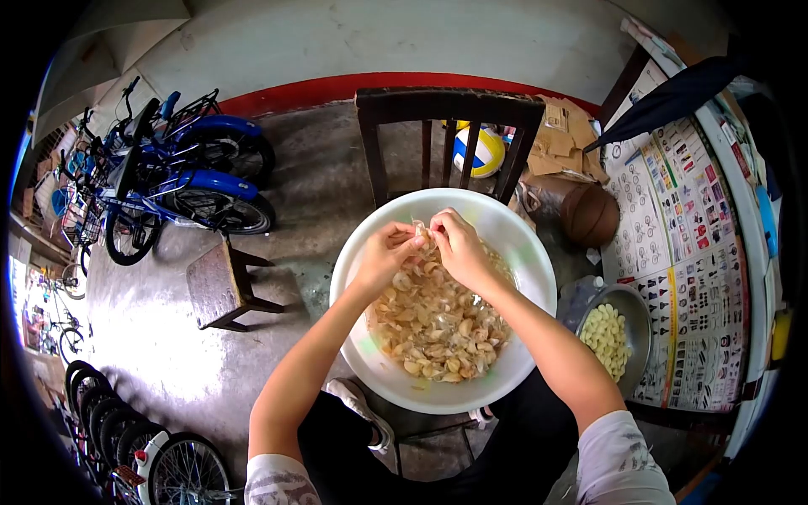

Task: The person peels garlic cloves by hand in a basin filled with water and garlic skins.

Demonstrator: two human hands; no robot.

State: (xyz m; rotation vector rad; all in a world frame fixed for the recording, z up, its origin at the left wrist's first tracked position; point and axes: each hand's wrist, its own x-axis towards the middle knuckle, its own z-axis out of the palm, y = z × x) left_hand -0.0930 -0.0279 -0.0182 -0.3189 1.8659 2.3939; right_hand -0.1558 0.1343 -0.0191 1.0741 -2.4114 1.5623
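Note:
Over the far part of a big white basin (446, 402), my left hand (389, 252) and my right hand (459, 244) meet at the fingertips. Pinched between them is a garlic clove (421, 234) with papery skin hanging off it; the fingers partly cover it. Both hands are closed on it, the left holding it from the left side and the right gripping at its upper right. Below them, unpeeled garlic cloves and loose skins (438, 328) fill the bottom of the basin. To the right, a metal bowl (641, 311) holds peeled white cloves (604, 341).
A dark wooden chair (450, 105) stands behind the basin. Beyond it lie a volleyball (481, 153), a basketball (589, 215) and cardboard (564, 147). At left are a wooden stool (215, 286) and blue bicycles (210, 181). Printed sheets (673, 252) cover the surface at right, near a dark umbrella (673, 101).

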